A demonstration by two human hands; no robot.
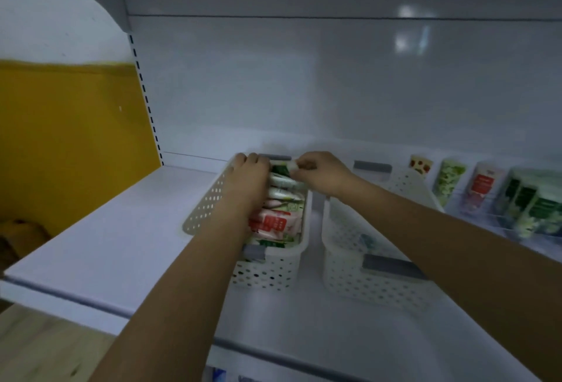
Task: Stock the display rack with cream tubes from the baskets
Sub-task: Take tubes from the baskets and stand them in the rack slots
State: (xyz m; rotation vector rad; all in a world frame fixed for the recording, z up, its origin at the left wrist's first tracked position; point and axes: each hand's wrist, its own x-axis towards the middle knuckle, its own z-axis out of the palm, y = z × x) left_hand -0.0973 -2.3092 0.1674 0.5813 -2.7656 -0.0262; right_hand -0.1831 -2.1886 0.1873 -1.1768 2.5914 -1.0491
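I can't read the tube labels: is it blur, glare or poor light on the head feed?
Head view: dim light and soft focus smear the labels on the tubes in the left basket; the tube pinched by the right hand is blurred; glare sits only on the back panel.

This is a shop, seen at a sales shelf. Behind the fingers [252,158] rises a smooth white back panel [304,83], and far to the left of them runs an upright post [146,98] with a row of dark slots, as retail shelving has. Under the fingers stands a perforated white basket [267,272] packed with cream tubes [273,220] in printed packaging, and a second basket [365,287] of the same kind is just right of them. Further right of the fingers a clear display rack [514,231] holds standing tubes [450,181] in rows, with printed faces to the front. All rests on a white shelf [106,244]
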